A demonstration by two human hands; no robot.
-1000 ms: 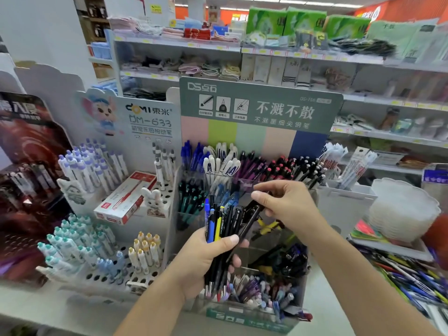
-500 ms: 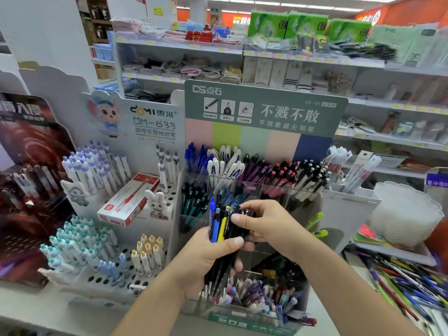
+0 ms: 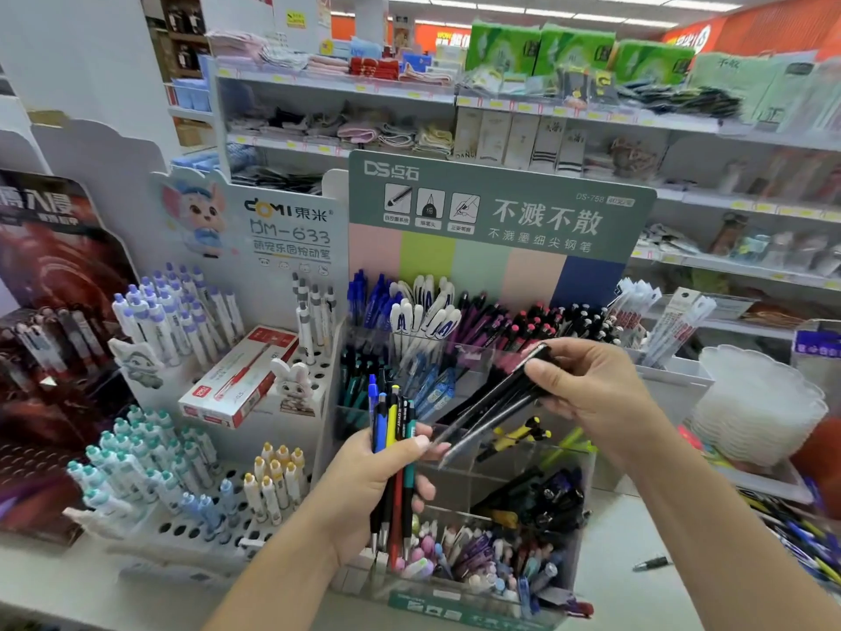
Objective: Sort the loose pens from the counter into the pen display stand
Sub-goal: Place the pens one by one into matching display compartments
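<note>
pens [image 3: 489,400], a few black ones, sit pinched in our right hand [image 3: 587,389]; our left hand [image 3: 373,489] grips more. they could slip and miss the stand [image 3: 578,494].

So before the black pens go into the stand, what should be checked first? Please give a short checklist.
1. Right hand grips the black pens firmly: ok.
2. Black pens are apart from the left bundle: ok.
3. Left hand holds the remaining pens upright and secure: ok.
4. Black pens all point the same way: cannot tell, they are blurred.
5. A slot with matching black pens is in the stand: ok, back row on the right.
6. That slot has free room: cannot tell.
</note>
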